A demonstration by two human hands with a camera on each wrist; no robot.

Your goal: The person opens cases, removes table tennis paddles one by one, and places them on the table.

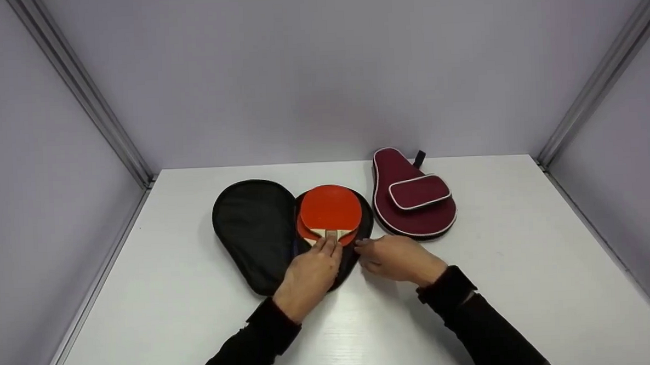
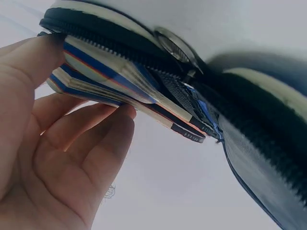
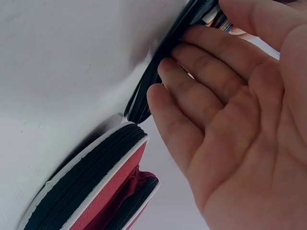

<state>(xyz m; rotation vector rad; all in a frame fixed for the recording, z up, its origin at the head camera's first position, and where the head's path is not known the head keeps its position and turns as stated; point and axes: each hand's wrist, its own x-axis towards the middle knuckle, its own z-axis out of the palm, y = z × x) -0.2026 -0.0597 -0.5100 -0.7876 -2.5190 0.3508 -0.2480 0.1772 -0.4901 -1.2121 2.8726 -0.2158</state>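
A black zippered paddle case (image 1: 253,229) lies spread open, its two halves side by side. Two red table tennis paddles are stacked in the right half, handles toward me. The upper paddle (image 1: 331,204) covers most of the lower paddle (image 1: 350,238). My left hand (image 1: 311,273) holds the upper paddle by its handle, fingers along the top; in the left wrist view the thumb is by the case's zipper edge and the handles (image 2: 103,79) lie between thumb and fingers. My right hand (image 1: 397,258) touches the right rim of the case, its fingers lightly bent in the right wrist view.
A maroon paddle case (image 1: 383,188) with white piping and a small front pocket lies zipped at the back right, close beside the black case. The white table (image 1: 514,251) meets grey walls at its back and sides.
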